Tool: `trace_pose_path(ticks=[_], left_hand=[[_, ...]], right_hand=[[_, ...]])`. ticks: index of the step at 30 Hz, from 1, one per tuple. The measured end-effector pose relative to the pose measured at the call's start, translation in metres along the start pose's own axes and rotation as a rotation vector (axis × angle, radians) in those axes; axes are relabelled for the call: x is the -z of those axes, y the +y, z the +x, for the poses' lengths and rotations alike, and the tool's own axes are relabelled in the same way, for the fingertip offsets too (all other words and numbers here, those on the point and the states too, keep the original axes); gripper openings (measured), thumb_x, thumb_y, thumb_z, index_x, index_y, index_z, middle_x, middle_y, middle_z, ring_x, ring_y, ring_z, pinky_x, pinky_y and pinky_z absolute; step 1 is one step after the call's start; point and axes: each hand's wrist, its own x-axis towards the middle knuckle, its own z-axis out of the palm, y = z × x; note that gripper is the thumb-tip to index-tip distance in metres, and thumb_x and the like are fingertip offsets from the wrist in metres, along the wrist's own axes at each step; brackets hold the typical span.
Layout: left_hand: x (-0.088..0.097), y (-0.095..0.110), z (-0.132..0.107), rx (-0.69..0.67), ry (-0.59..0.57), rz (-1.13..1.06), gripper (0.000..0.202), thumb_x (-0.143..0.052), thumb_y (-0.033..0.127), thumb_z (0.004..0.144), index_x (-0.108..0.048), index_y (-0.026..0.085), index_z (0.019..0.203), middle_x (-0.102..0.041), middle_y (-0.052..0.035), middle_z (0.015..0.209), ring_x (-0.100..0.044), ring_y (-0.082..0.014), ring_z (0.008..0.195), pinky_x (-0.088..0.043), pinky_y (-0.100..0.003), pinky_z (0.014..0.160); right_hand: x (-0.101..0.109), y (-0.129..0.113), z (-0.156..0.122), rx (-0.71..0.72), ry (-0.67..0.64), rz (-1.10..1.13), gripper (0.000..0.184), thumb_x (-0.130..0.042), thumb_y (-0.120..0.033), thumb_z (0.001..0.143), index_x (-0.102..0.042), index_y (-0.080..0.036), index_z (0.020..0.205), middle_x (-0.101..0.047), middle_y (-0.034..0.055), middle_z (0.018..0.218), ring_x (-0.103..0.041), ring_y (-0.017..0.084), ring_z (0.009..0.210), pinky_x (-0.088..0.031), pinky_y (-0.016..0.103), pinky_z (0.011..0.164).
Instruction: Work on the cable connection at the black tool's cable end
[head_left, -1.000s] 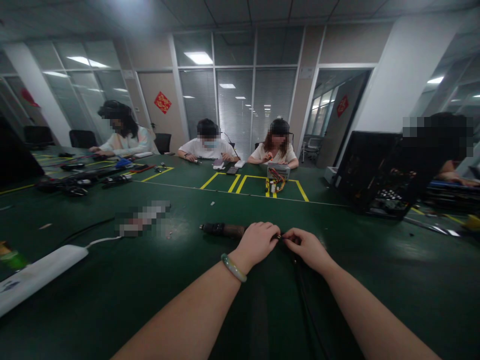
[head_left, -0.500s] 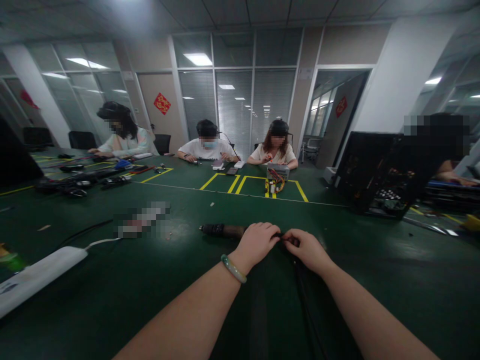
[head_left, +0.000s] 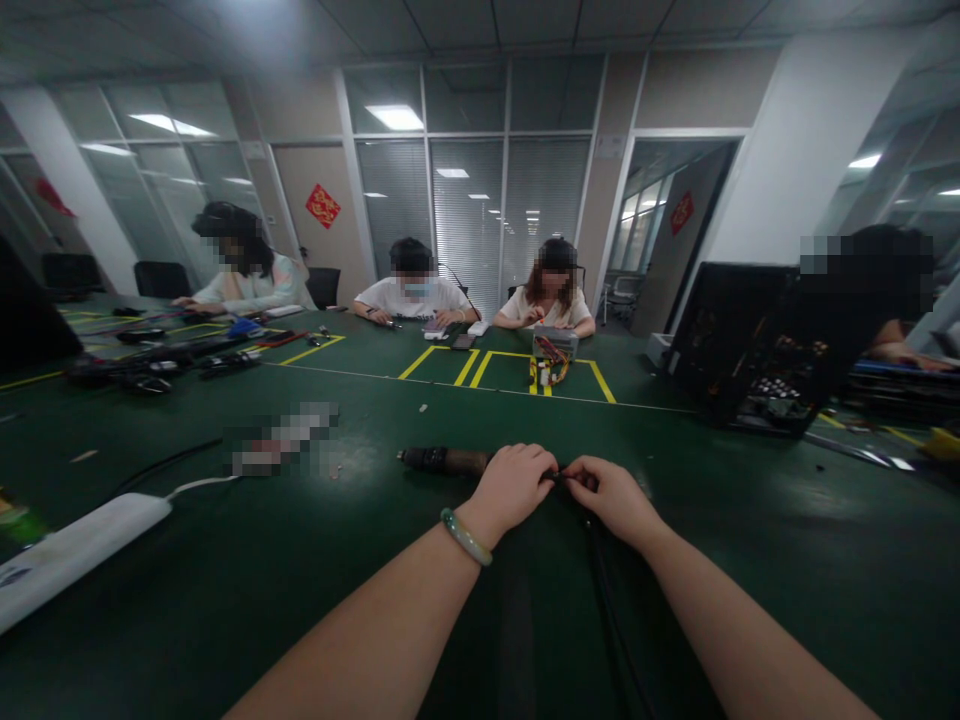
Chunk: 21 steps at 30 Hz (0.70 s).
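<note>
My left hand (head_left: 514,487), with a green bangle on the wrist, is closed over the end of a dark cylindrical tool (head_left: 444,461) that lies on the green table (head_left: 225,590). My right hand (head_left: 611,495) is closed in a pinch right beside it, fingertips meeting the left hand's at a small dark part. A black cable (head_left: 609,610) runs from under my right hand back toward me. What the fingertips pinch is too small to make out.
A white power strip (head_left: 71,548) with a white lead lies at the left. A black open computer case (head_left: 757,345) stands at the right. Three people sit at the far side, near yellow floor-tape boxes (head_left: 480,365) and a small wired unit (head_left: 555,345). Tools clutter the far left.
Almost nothing differs: both hands stay together at the tool's end, with only slight finger shifts.
</note>
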Motion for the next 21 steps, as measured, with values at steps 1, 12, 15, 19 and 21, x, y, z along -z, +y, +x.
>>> trace_pose_path(ticks=[1,12,15,19,21], left_hand=[[-0.0001,0.0001,-0.0001,-0.001,0.0,0.002,0.012,-0.061,0.024,0.086,-0.059,0.023,0.098,-0.061,-0.0005,0.1,-0.055,-0.019,0.096,-0.042,-0.033,0.086],[-0.0001,0.0002,0.0,0.007,0.006,-0.008,0.015,-0.061,0.022,0.086,-0.058,0.023,0.1,-0.061,-0.0005,0.101,-0.055,-0.0189,0.097,-0.043,-0.034,0.088],[-0.0001,0.0008,0.0002,0.016,0.013,-0.021,0.018,-0.061,0.022,0.085,-0.057,0.023,0.103,-0.061,-0.0006,0.103,-0.055,-0.0188,0.098,-0.042,-0.034,0.089],[0.0002,0.0016,0.0005,0.028,0.012,-0.018,0.017,-0.061,0.022,0.085,-0.057,0.023,0.102,-0.061,-0.0002,0.102,-0.056,-0.0188,0.097,-0.043,-0.034,0.087],[0.0007,0.0018,0.0005,0.029,0.005,-0.019,0.015,-0.06,0.022,0.086,-0.057,0.022,0.101,-0.061,-0.0009,0.101,-0.056,-0.019,0.097,-0.043,-0.034,0.086]], right_hand=[[0.0,0.0004,0.0001,-0.005,-0.001,0.005,0.015,-0.057,-0.029,0.082,-0.068,-0.023,0.092,-0.065,-0.0012,0.075,-0.056,0.015,0.067,-0.04,0.026,0.06],[-0.001,0.0039,0.0004,-0.033,0.007,0.051,0.016,-0.057,-0.03,0.082,-0.067,-0.022,0.091,-0.065,-0.0013,0.073,-0.057,0.015,0.066,-0.04,0.025,0.059],[0.0,0.0038,0.0,-0.047,-0.009,0.057,0.015,-0.057,-0.03,0.082,-0.067,-0.022,0.091,-0.065,-0.0016,0.074,-0.057,0.015,0.066,-0.04,0.025,0.059],[0.0006,0.0055,0.0,-0.047,-0.024,0.07,0.015,-0.057,-0.03,0.082,-0.067,-0.023,0.09,-0.065,-0.0014,0.075,-0.057,0.015,0.067,-0.041,0.025,0.059],[0.0006,0.0063,0.0,-0.05,-0.024,0.08,0.016,-0.057,-0.03,0.082,-0.067,-0.022,0.091,-0.065,-0.001,0.076,-0.057,0.015,0.067,-0.041,0.025,0.06]])
